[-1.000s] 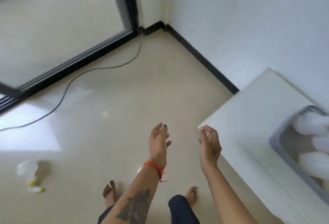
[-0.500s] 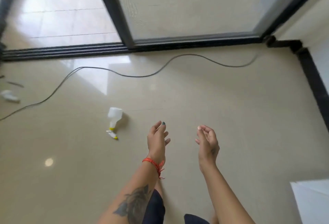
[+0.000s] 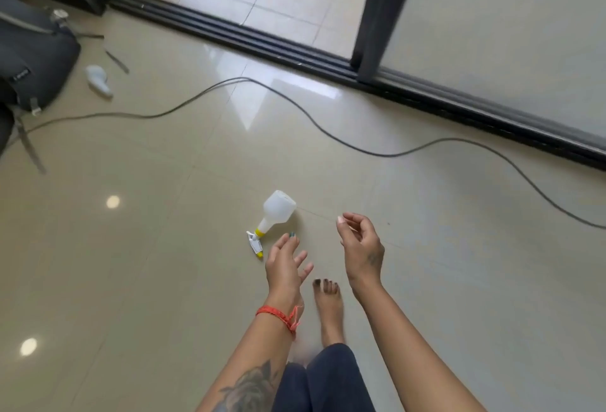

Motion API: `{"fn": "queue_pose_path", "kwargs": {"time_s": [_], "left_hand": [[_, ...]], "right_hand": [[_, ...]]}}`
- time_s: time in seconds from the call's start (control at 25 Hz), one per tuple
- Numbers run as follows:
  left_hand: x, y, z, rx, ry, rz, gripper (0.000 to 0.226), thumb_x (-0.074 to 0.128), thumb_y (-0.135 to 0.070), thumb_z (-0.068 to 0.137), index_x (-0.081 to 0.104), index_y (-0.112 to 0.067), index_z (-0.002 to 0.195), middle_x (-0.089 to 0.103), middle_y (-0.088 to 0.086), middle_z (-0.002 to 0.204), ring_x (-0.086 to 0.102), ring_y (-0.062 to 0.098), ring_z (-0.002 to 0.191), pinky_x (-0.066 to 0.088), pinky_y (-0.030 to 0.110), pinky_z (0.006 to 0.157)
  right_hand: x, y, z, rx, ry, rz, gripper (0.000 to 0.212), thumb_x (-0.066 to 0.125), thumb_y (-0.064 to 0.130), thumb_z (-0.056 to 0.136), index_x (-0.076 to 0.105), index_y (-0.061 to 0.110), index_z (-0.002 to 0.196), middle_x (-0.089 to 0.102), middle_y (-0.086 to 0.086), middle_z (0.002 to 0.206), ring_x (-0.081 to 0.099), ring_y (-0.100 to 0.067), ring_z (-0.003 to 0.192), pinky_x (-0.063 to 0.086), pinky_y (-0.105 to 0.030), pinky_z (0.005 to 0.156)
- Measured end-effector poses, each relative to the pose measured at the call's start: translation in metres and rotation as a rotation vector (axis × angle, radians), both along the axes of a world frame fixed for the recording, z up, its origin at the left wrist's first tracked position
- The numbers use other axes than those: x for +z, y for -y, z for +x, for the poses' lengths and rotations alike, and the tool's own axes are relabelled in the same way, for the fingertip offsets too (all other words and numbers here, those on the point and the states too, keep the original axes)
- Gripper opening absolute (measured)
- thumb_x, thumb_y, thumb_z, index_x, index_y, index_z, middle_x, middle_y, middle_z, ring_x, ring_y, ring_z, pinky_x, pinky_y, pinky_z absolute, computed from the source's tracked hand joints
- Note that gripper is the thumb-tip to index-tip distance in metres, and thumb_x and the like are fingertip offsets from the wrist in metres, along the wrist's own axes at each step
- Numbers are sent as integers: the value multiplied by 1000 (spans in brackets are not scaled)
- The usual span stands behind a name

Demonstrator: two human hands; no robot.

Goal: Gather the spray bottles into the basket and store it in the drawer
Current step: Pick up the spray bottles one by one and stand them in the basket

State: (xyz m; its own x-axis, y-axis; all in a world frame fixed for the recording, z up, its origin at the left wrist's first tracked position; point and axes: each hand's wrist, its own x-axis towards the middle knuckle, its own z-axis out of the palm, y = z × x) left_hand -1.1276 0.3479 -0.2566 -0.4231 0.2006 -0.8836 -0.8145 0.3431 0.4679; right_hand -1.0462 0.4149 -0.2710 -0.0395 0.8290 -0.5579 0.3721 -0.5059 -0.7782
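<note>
We hold both hands empty, fingers loosely spread: left hand (image 3: 285, 264) nearest the spray bottle (image 3: 273, 219), which lies on its side on the floor (image 3: 131, 264); right hand (image 3: 360, 247) beside it, ready to assist.

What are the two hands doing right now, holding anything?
Left hand: open, empty, just short of the spray bottle.
Right hand: open, fingers loosely curled, empty.

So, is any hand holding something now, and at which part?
Nothing is held. The left hand and right hand are empty; the spray bottle lies on the floor.
</note>
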Motion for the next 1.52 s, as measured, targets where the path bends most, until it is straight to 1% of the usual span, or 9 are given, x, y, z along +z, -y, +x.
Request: {"fn": "queue_pose_path", "kwargs": {"time_s": [0.12, 0.44, 0.56, 0.68, 0.84, 1.0, 1.2, 1.4, 1.52], "left_hand": [[-73, -8, -29, 134, 99, -44, 35, 49, -25, 95, 46, -20, 129, 51, 7, 137, 54, 28, 118, 49, 43, 96], [-273, -49, -83, 400, 354, -3, 69, 49, -55, 88, 28, -21, 144, 24, 9, 154, 27, 30, 141, 38, 51, 106], [-319, -52, -98, 462, 430, 80, 67, 46, -65, 84, 44, -15, 129, 45, 13, 137, 45, 31, 126, 39, 53, 106], [-337, -49, -103, 545, 425, 140, 68, 51, -58, 85, 48, -6, 129, 54, 16, 131, 57, 35, 116, 45, 51, 101], [-310, -43, -94, 559, 374, 172, 52, 53, -46, 89, 50, -5, 121, 56, 15, 118, 57, 35, 113, 47, 50, 98], [-246, -43, -74, 407, 301, 120, 41, 56, -42, 89, 51, -9, 113, 58, 12, 109, 60, 33, 108, 51, 50, 93], [-132, -42, -25, 147, 210, 149, 44, 54, -41, 90, 52, -10, 121, 57, 14, 128, 59, 32, 114, 53, 46, 86], [1, -32, 58, -172, 140, 218, 47, 56, -40, 89, 50, -14, 128, 59, 14, 128, 61, 32, 112, 54, 45, 86], [74, -17, 122, -364, 132, 276, 46, 57, -40, 89, 51, -17, 127, 60, 14, 126, 61, 31, 112, 55, 42, 80]], "right_hand": [[-73, -20, -45, 158, 32, -2, 23, 62, 35, 84, 64, 21, 103, 68, 5, 106, 63, -6, 94, 47, -21, 81], [-277, -54, -130, 574, 211, 41, 52, 59, 54, 80, 50, 27, 123, 50, -7, 130, 44, -24, 123, 38, -32, 95], [-322, -56, -147, 632, 198, -71, 65, 56, 62, 76, 37, 39, 134, 38, -7, 140, 39, -26, 129, 36, -38, 105], [-337, -52, -152, 618, 103, -143, 61, 59, 57, 78, 40, 40, 134, 44, -3, 140, 42, -22, 127, 36, -34, 106], [-312, -41, -133, 513, 43, -161, 55, 65, 48, 78, 46, 38, 128, 50, -1, 133, 47, -19, 122, 40, -35, 104], [-246, -35, -100, 346, -31, -126, 54, 66, 48, 76, 45, 42, 126, 50, 1, 130, 47, -15, 118, 41, -29, 96], [-131, -22, -38, 98, -107, -23, 51, 67, 45, 77, 46, 46, 123, 51, 8, 125, 50, -15, 116, 43, -33, 99], [5, 10, 57, -213, -226, 84, 50, 68, 43, 77, 47, 48, 122, 48, 17, 121, 48, -8, 114, 41, -16, 81], [77, 37, 125, -374, -261, 146, 52, 66, 46, 74, 46, 49, 122, 47, 18, 123, 45, -3, 113, 38, -13, 81]]}}
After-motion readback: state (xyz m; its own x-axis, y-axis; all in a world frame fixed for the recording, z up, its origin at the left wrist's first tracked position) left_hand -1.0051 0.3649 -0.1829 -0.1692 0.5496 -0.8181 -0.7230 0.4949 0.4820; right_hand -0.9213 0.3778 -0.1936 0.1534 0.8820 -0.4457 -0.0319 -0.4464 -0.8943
